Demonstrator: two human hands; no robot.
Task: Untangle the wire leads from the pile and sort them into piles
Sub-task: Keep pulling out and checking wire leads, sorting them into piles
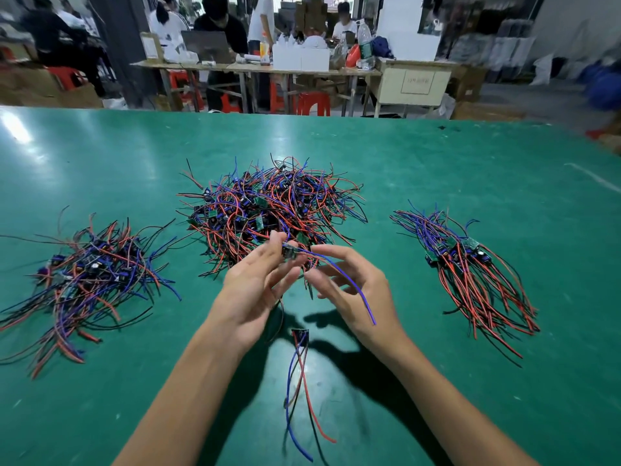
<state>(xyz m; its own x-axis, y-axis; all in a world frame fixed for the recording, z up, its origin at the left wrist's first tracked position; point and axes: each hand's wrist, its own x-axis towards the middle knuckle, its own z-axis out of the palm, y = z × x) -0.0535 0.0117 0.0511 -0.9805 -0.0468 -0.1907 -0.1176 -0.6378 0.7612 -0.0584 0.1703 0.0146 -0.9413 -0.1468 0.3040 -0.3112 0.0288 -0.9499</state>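
While one freed lead [299, 381] lies lengthwise at bottom centre, both hands work another just above it.
Left hand [255, 287] pinches a small board [289, 252], its blue wire [349, 284] trailing lower right over the loosely spread right hand [356, 290], the nearer one; tangled pile [268, 206] just beyond, sorted pile [470, 274] at right, looser pile [87, 280] at left of the tabletop [100, 156].
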